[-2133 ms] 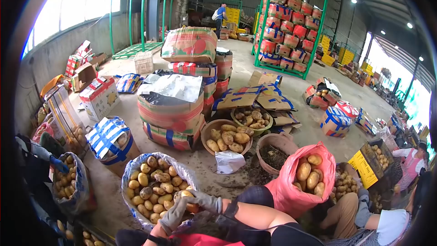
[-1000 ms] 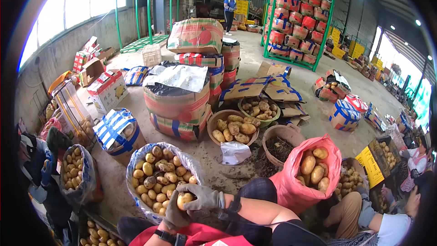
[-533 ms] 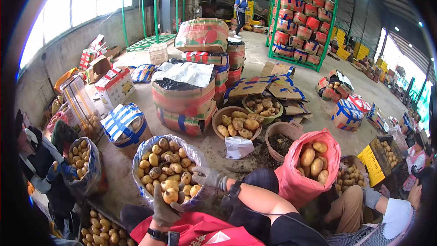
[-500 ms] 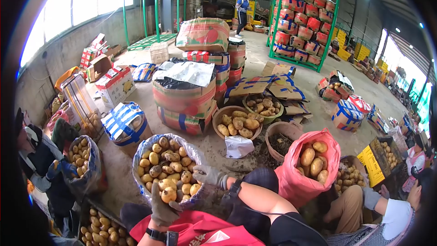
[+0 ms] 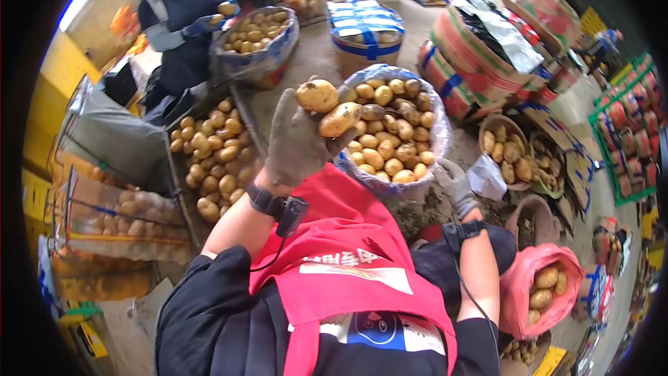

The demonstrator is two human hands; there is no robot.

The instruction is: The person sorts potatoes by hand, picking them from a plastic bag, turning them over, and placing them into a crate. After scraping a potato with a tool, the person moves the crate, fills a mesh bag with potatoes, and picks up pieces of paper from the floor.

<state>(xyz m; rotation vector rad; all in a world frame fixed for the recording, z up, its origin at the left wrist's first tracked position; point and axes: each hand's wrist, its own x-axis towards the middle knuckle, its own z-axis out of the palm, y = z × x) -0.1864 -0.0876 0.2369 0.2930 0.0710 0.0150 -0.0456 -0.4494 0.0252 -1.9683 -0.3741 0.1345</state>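
Note:
My left hand [image 5: 296, 143], in a dirty grey glove, is closed around two potatoes: a rounder one [image 5: 317, 95] on top and a longer one [image 5: 340, 120] beside it. Both are raised left of a plastic-lined basket [image 5: 440, 122] heaped with potatoes [image 5: 392, 132], some with dark soil on them. At the basket's lower right rim is my right hand [image 5: 454, 186], gloved too. Its fingers point toward the liner and hold no potato. My red apron [image 5: 341, 230] spreads between my arms.
To my left stands a dark crate [image 5: 182, 198] of potatoes. A co-worker [image 5: 182, 35] beyond it holds a potato near another lined basket [image 5: 292, 35]. A pink sack [image 5: 511, 299] with potatoes stands at my right; tubs [image 5: 487, 125] and stacked cartons [image 5: 480, 56] lie farther out.
My view has swung down and left. My left hand has risen from the basket's near edge with two potatoes in it. My right hand has drawn back from over the potatoes to the rim.

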